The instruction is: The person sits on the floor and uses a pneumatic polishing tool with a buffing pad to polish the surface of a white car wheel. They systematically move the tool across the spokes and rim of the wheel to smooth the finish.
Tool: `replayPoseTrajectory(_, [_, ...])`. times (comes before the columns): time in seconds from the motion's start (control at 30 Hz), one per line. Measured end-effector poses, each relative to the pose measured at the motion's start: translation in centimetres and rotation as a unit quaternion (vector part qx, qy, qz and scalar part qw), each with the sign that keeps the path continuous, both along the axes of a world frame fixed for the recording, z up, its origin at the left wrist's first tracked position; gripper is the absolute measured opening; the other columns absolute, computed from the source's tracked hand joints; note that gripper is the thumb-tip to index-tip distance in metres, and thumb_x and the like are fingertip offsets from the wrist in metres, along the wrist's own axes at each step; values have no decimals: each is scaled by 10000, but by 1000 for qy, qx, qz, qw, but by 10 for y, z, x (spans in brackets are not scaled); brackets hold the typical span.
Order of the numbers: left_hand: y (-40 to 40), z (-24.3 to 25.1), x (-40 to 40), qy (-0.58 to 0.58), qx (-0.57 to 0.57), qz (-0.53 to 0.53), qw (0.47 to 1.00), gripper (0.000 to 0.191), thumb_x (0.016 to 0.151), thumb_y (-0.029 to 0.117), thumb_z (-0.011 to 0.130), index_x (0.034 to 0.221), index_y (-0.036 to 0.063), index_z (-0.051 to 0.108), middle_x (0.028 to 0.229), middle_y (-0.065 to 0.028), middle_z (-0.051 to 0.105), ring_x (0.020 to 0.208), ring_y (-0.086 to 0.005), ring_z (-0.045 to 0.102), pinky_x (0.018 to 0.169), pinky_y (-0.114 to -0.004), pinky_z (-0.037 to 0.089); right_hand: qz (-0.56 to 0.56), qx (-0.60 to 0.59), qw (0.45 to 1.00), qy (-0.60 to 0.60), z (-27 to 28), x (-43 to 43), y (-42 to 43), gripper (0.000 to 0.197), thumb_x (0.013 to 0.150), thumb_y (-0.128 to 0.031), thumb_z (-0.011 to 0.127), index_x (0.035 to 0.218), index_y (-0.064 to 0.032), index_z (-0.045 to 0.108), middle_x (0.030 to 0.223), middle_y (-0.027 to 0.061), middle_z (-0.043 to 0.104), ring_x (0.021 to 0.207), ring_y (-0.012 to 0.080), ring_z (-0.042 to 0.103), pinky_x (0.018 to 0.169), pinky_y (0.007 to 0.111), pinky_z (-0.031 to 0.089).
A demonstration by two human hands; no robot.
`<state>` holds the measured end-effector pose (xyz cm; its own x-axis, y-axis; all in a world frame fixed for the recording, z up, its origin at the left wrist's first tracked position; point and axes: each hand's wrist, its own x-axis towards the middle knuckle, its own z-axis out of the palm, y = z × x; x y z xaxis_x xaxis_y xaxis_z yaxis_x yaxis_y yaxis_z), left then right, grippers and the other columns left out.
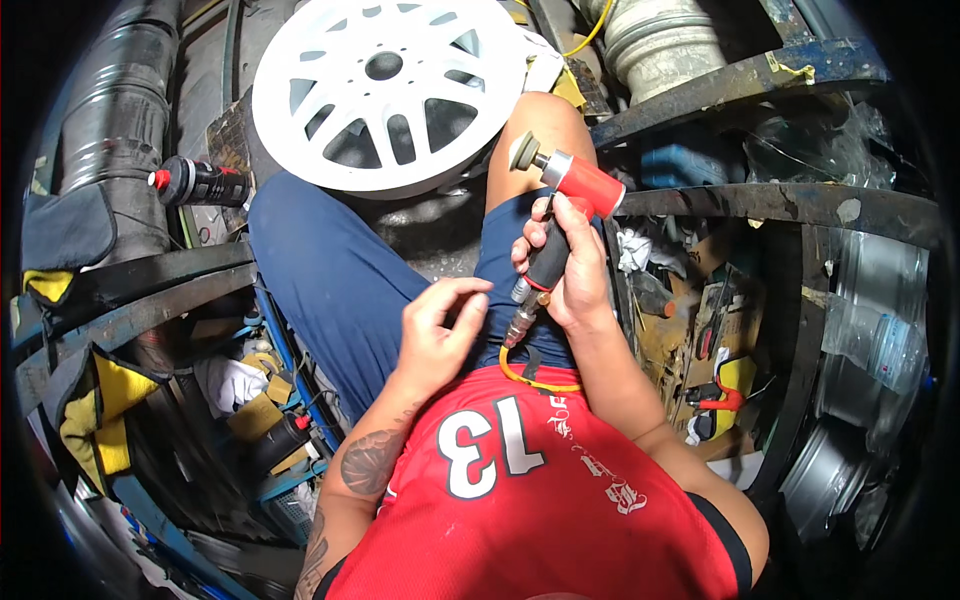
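Observation:
My right hand [581, 259] grips the black handle of a red pneumatic angle polisher [592, 184], fingers wrapped around it. Its small round pad [523, 151] points up and to the left, above my right knee. A yellow air hose [511, 371] runs from the fitting at the handle's lower end across my waist. Over my lap, my left hand [439, 326] is loosely curled and holds nothing, with a gap between thumb and fingers. Beyond my lap, between my knees, sits a white multi-spoke alloy wheel [401, 91], face up. Neither hand touches it.
A black bottle with a red cap [206, 182] lies left of the wheel. Metal frame bars [780, 199] flank both sides. Grey-and-yellow cloths [120, 386] hang at left. Red-handled pliers [720, 401] lie at lower right, and bare wheel barrels [660, 45] stand behind.

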<state>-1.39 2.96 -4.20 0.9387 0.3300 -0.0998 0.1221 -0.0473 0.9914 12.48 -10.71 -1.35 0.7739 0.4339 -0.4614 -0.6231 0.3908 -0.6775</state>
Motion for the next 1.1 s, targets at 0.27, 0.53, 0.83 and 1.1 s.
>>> replayPoseTrajectory(0.27, [-31, 20, 18, -173, 279, 22, 944, 243, 741, 108, 879, 936, 75, 739, 880, -61, 713, 737, -233, 674, 653, -342, 527, -5, -49, 998, -32, -1, -8, 3, 331, 1056, -402, 605, 1049, -72, 583, 792, 16, 580, 705, 180, 662, 612, 289, 544])
replayPoseTrajectory(0.53, [-34, 23, 22, -165, 339, 62, 924, 192, 742, 171, 863, 844, 107, 715, 793, -29, 674, 711, -231, 656, 653, -366, 510, -25, -65, 995, -67, -2, -11, 5, 313, 1046, -389, 627, 1007, -87, 559, 769, 13, 577, 698, 183, 679, 613, 269, 546])
replayPoseTrajectory(0.83, [-32, 10, 19, -204, 339, 82, 915, 218, 721, 227, 858, 728, 121, 668, 707, -21, 595, 666, -215, 607, 589, -364, 457, -19, -86, 994, -63, 6, -16, 10, 306, 1042, -408, 633, 1005, -113, 560, 774, -12, 555, 676, 157, 657, 603, 271, 521])
replayPoseTrajectory(1.1, [-27, 8, 17, -214, 339, 84, 912, 225, 740, 220, 857, 769, 106, 665, 719, -24, 606, 671, -228, 615, 607, -367, 467, 18, -71, 994, -82, 10, -15, 17, 294, 1049, -368, 627, 1009, -83, 565, 796, 11, 570, 692, 156, 658, 606, 276, 537])
